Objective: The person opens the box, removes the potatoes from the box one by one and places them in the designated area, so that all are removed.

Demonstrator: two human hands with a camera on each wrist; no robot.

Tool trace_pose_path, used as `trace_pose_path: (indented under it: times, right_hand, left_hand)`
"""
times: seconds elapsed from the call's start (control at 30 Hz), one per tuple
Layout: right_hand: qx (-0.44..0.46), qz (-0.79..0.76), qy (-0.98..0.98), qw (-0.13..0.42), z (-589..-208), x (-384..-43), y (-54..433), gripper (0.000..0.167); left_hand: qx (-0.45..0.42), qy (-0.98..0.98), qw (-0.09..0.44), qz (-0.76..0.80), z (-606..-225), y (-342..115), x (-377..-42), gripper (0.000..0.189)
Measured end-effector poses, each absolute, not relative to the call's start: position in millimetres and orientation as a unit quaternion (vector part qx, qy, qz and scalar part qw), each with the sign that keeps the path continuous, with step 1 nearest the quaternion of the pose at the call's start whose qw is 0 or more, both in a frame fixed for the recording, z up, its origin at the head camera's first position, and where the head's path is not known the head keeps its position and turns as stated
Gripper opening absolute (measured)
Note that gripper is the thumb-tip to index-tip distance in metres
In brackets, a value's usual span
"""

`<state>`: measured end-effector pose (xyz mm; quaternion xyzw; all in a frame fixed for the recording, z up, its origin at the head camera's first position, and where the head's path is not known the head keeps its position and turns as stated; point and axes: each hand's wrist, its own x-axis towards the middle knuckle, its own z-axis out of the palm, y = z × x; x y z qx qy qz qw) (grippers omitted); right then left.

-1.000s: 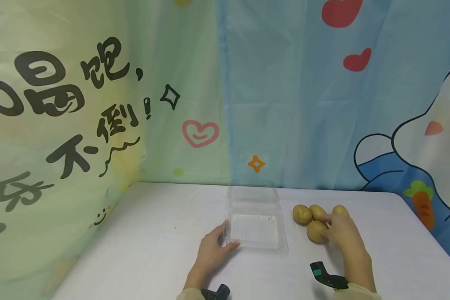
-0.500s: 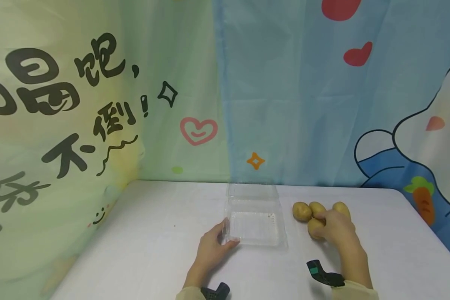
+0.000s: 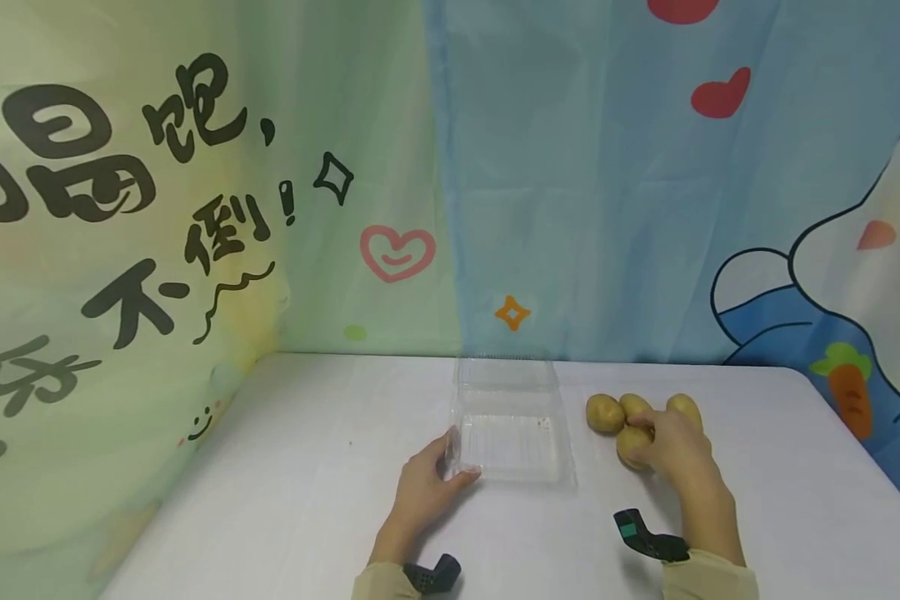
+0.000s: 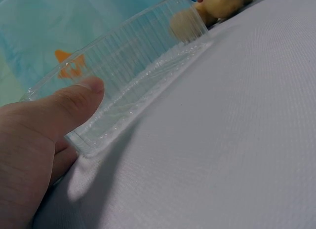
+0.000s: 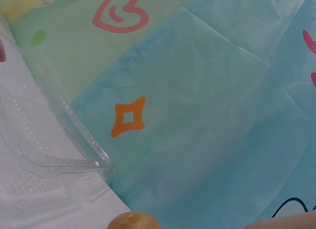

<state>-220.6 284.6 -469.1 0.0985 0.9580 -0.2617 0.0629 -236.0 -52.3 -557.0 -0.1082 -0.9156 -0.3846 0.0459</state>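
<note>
A clear plastic clamshell box [image 3: 512, 450] lies on the white table with its lid folded back away from me. My left hand [image 3: 426, 490] grips the box's near left corner; in the left wrist view the thumb [image 4: 79, 103] presses on its front wall [image 4: 133, 66]. To the right of the box, my right hand [image 3: 681, 457] pinches the nearest potato [image 3: 632, 448] between thumb and fingers. Two more potatoes touch or crowd it from behind, one on the left [image 3: 604, 414] and one in the middle [image 3: 634, 405]. Another potato [image 3: 685, 407] sits just beyond the right hand.
The white table [image 3: 292, 467] ends at the back against a printed curtain [image 3: 540, 183]. In the right wrist view a potato [image 5: 133, 221] peeks in at the bottom edge, and the box's open lid [image 5: 74, 125] reaches the curtain.
My right hand has closed in on the nearest potato and shifted slightly left with its fingers round it. The left hand stays at the box corner. The head view has tilted down a little.
</note>
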Motion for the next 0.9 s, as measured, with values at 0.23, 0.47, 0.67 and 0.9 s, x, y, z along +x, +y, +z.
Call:
trace_pose_path:
  times: [0.23,0.47,0.67,0.9]
  right_hand:
    - [0.111,-0.28,0.951,0.07,-465.9,-219.4,282.8,0.052]
    - [0.114,-0.294,0.947,0.066,-465.7,-217.3,281.9,0.05]
    - [0.121,-0.288,0.948,0.066,-467.3,-217.5,280.9,0.048]
    - [0.115,-0.246,0.962,0.027,-467.5,-220.1,277.6,0.044]
  left_hand:
    - [-0.098,-0.919,0.033,-0.38,-555.7,-53.2,-236.4,0.084]
    - [-0.098,-0.916,0.038,-0.387,-556.4,-53.1,-235.8,0.084]
    - [-0.092,-0.916,0.027,-0.388,-557.6,-53.0,-235.1,0.083]
    - [-0.098,-0.914,0.038,-0.392,-554.8,-52.4,-236.7,0.082]
